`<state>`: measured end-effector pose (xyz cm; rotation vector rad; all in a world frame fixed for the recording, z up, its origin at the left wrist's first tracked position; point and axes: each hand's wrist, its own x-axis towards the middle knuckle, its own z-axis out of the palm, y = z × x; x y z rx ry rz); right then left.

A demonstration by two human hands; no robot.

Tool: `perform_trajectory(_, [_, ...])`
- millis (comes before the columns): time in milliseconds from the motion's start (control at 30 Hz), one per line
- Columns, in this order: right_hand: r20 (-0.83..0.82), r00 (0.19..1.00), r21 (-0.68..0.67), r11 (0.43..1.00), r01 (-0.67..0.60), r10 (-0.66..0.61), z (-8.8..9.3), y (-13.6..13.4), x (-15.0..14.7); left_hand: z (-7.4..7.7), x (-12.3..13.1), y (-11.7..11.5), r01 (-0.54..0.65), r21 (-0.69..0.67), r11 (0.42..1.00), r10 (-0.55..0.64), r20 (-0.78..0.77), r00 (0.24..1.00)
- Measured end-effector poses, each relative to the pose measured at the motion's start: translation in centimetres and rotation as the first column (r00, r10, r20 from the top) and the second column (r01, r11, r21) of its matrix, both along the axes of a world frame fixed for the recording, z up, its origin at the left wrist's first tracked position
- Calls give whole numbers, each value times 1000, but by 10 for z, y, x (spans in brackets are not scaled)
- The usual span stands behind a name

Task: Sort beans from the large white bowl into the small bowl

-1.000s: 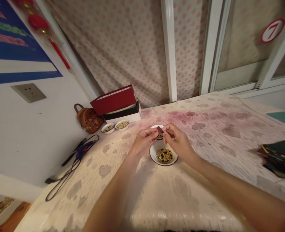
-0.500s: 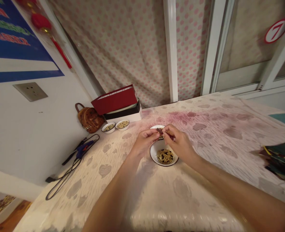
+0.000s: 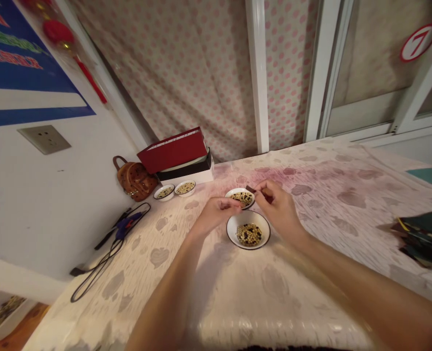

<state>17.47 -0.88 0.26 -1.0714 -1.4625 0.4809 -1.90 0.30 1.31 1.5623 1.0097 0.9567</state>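
Observation:
A white bowl of mixed yellow and dark beans sits on the table in front of me. Just behind it stands a smaller white dish holding beans too. My left hand hovers at the left rim of the bowl with its fingers pinched together; what they hold is too small to make out. My right hand is above the bowl's right side and pinches a small dark reddish piece over the small dish.
Two more small bean dishes stand at the back left beside a brown bag and a red-lidded box. A glue gun with black cord lies at the left. Dark cards are piled at the right edge.
My hands have parted. The right hand carried the dark piece back and up over the small dish, while the left dropped toward the bowl's rim.

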Motion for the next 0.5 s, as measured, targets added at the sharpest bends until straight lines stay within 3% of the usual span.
perform_trajectory(100, [-61, 998, 20, 1000, 13, -11, 0, 4, 2, 2, 0, -8, 144, 86, 986, -113, -296, 949])
perform_trajectory(167, [-90, 996, 14, 1000, 8, -7, 0, 5, 3, 1, 2, -10, 176, 131, 976, -112, -393, 913])
perform_trajectory(233, [-107, 994, 2, 1000, 7, -7, 0, 6, 4, -1, 6, -6, 141, 173, 975, -59, -409, 911])
perform_trajectory(333, [-125, 992, -5, 1000, 5, -6, 1, 7, 4, -4, 12, 14, -5, 258, 966, 110, -390, 914])
perform_trajectory(433, [-130, 991, -1, 1000, 11, -11, 1, 7, 5, -6, 20, 40, -73, 297, 952, 225, -519, 825])
perform_trajectory(500, [-128, 992, -2, 1000, 18, -18, 1, 8, 5, -7, 25, 54, -41, 301, 953, 228, -617, 753])
